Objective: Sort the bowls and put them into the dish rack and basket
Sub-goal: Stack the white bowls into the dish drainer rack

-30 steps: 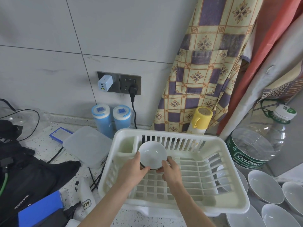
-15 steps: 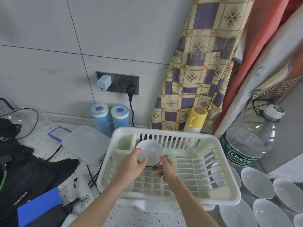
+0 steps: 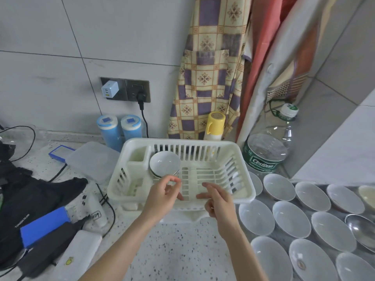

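Note:
A small white bowl stands tilted on its edge in the back left of the white plastic dish rack, beside the rack's cutlery compartment. My left hand hovers over the rack's front edge, fingers loosely curled, holding nothing. My right hand is just to its right, also empty, fingers relaxed. Several white bowls lie in rows on the counter to the right of the rack, and a metal bowl sits among them.
A large water bottle and a yellow-capped bottle stand behind the rack. Two blue canisters, a lidded plastic box, cables, a black bag and a blue box crowd the left. Speckled counter lies in front.
Both hands let go of the small bowl and drew back toward the rack's front edge. The bowl now stands on its own in the rack. The view widened toward the bowls at right.

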`<state>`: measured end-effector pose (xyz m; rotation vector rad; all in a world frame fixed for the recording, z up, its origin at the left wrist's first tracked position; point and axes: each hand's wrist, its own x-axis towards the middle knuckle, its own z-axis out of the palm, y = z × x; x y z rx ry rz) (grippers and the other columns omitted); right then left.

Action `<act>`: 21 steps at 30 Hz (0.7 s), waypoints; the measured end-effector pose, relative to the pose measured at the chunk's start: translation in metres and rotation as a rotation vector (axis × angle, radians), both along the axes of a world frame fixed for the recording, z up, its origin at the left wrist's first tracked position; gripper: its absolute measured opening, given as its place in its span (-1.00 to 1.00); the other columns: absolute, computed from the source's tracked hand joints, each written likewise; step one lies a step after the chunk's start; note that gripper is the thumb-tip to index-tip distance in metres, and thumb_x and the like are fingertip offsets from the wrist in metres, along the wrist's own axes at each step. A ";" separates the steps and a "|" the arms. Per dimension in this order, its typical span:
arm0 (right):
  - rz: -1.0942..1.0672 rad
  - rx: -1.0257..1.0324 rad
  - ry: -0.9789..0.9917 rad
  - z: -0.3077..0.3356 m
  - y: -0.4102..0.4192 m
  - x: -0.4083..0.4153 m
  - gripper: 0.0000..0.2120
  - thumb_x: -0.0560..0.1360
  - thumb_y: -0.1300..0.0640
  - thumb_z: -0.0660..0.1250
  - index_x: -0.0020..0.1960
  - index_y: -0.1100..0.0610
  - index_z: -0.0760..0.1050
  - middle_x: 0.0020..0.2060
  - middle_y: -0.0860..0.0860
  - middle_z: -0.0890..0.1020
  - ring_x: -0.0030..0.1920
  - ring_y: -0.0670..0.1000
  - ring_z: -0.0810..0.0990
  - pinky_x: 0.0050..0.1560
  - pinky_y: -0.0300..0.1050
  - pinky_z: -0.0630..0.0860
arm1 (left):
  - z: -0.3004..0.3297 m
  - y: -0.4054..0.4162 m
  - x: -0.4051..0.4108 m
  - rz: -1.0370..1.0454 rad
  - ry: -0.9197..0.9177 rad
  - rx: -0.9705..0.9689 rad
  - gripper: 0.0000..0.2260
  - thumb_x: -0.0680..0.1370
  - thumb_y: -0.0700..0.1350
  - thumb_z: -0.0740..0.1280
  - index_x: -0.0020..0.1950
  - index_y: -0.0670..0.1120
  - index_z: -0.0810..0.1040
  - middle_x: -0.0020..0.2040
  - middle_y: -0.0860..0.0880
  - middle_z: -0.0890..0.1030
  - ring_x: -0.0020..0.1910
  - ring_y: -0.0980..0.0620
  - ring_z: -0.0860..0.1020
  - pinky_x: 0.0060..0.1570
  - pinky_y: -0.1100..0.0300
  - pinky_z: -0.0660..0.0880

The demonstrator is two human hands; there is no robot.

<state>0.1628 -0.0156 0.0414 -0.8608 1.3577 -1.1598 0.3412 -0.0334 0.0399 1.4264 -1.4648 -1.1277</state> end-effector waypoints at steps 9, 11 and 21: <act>-0.312 0.182 -0.114 -0.029 0.083 -0.088 -0.86 0.54 0.19 0.31 0.01 0.16 0.64 -0.25 0.14 0.72 -0.57 -0.07 0.22 -0.60 -0.30 0.17 | -0.043 0.081 -0.090 -0.202 -0.021 0.317 -0.86 0.61 0.04 0.28 0.02 0.00 0.55 -0.24 -0.03 0.72 -0.59 0.23 0.37 -0.44 0.30 0.31; -0.318 0.239 -0.114 -0.036 0.099 -0.112 -0.86 0.52 0.17 0.32 0.00 0.16 0.64 -0.24 0.17 0.72 -0.56 -0.05 0.23 -0.59 -0.30 0.18 | -0.055 0.094 -0.114 -0.244 -0.083 0.429 -0.81 0.62 0.09 0.24 0.08 0.01 0.51 -0.21 -0.02 0.70 -0.59 0.26 0.39 -0.42 0.29 0.34; 0.090 0.841 0.026 -0.071 0.165 -0.250 -0.53 0.58 -0.14 0.20 0.01 0.27 0.63 -0.15 0.27 0.72 -0.61 -0.07 0.35 -0.60 -0.32 0.12 | -0.090 0.136 -0.206 -0.123 0.052 0.855 -0.74 0.57 -0.01 0.26 0.24 0.00 0.37 -0.11 -0.13 0.72 -0.57 0.06 0.40 -0.57 0.31 0.18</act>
